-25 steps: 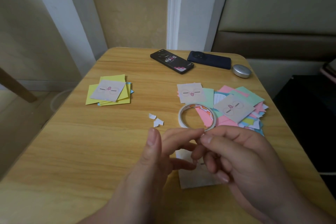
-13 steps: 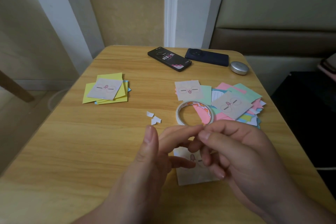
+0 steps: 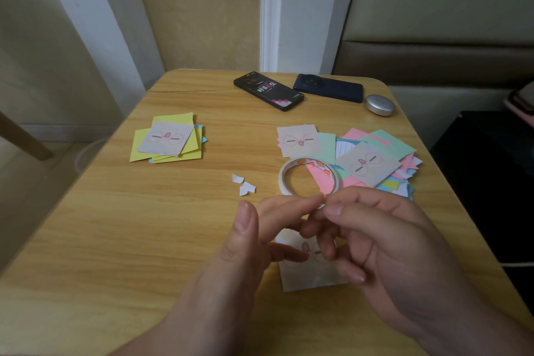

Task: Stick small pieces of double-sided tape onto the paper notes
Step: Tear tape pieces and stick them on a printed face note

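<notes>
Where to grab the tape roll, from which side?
I'd pinch the tape roll by its left wall from above, finger inside the hole, thumb outside. It lies flat, a thin open ring; its left side sits on bare table, its right overlaps the pink note, and the left hand and right hand crowd its near edge.

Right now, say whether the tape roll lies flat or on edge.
Flat: the tape roll rests on the table, its opening facing up.

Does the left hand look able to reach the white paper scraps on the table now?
Probably yes. The white paper scraps lie on the wooden table just beyond the left hand, with nothing between. However, its forefinger meets the right hand, which pinches a small white piece, so it is occupied.
</notes>
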Demonstrator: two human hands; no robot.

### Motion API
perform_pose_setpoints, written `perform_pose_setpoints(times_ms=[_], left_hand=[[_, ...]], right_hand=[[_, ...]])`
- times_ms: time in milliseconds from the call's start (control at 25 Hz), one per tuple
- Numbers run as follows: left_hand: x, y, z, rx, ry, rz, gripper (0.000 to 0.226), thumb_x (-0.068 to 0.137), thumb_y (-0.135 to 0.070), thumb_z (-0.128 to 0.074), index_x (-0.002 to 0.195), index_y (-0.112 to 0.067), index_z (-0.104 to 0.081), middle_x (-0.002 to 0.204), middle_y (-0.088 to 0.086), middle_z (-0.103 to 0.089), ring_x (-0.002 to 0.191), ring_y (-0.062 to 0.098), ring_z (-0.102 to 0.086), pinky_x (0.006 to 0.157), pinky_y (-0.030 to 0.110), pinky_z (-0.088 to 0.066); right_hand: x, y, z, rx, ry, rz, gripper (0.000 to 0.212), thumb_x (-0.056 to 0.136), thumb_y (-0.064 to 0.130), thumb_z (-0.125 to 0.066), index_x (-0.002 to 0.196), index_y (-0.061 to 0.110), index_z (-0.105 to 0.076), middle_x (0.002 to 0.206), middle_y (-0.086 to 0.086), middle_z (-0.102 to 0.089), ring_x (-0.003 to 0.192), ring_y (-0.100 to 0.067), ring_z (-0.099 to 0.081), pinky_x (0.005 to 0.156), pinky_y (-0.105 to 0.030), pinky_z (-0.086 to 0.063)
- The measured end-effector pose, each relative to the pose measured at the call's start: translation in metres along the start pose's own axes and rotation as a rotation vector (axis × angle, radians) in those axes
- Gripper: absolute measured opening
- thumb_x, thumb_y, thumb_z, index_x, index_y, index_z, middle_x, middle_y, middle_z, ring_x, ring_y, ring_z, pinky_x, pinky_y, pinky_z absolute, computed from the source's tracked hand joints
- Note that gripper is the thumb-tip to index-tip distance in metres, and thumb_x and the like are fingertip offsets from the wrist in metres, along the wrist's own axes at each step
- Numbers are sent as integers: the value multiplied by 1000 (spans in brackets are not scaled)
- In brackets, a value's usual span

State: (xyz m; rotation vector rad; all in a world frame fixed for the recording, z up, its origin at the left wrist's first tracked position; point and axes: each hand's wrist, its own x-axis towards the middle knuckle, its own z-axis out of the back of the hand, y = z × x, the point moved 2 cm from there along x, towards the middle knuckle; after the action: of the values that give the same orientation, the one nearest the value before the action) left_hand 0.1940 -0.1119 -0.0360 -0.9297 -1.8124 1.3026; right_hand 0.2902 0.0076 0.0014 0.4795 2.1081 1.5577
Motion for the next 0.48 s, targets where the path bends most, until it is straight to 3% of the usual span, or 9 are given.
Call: perform_pose_setpoints(times_ms=[320,480], left_hand=[[-3,-1,2,67,5,-44,79,86,-82,-31,126,-25,-69,123,-1,-60,119,24,-54,91,38,-47],[-1,-1,0,-7,1,-20,82,83,-83,-38,124,-19,-70,123,4,-61,116,24,-55,88,37,-49]], right_hand=[[0,0,-1,13,8,-11,14,70,12,-61,69,4,-72,70,-20,-67,52,-18,-51,34,-18,-28],[0,1,-1,-35,-4,8,14,70,13,-60,64,7,-71,67,-19,-66,50,-18,-52,35,-20,-30]])
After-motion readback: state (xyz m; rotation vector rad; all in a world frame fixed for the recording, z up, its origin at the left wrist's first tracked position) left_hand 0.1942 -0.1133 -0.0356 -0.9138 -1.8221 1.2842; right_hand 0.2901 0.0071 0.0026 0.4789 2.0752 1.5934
